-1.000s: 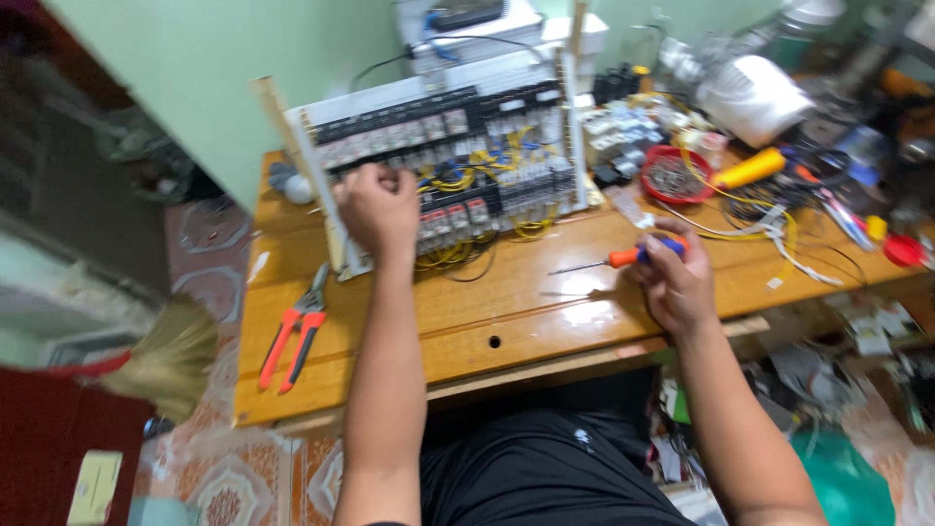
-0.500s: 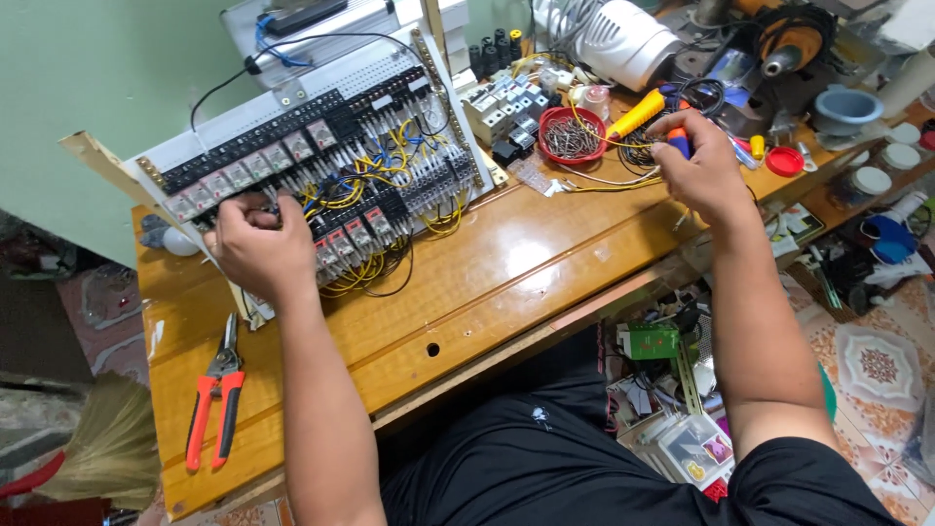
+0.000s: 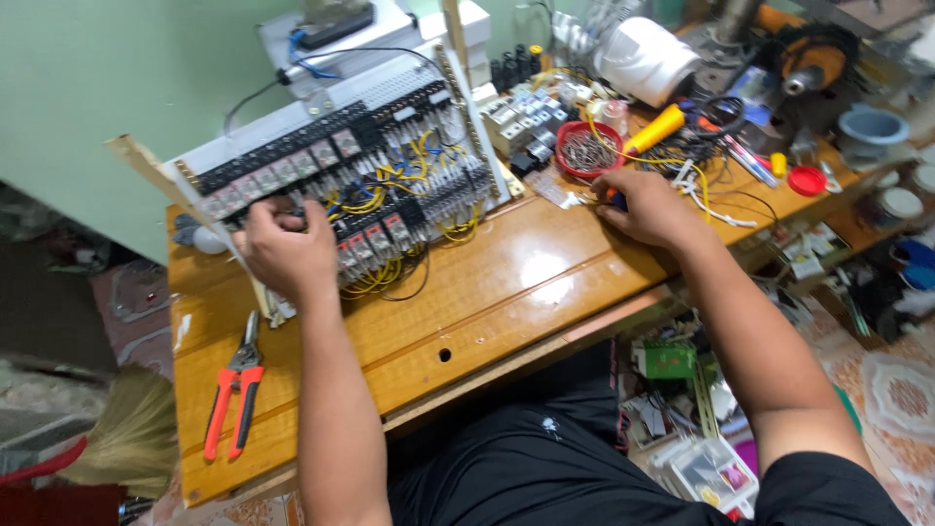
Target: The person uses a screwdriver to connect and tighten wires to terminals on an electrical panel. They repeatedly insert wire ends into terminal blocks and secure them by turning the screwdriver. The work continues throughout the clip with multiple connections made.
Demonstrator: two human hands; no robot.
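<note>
A single head-worn camera is looking steeply down from above and slightly behind the seated person, facing forward across a wooden workbench toward a green wall, sitting close enough that both forearms are filling the lower frame.

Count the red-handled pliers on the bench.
1. The pliers lie on the bench at its near left corner, left of the left hand. The clutter at far right may hide others.

Electrical workshop: wired relay panel, pliers, cluttered workbench.
</note>
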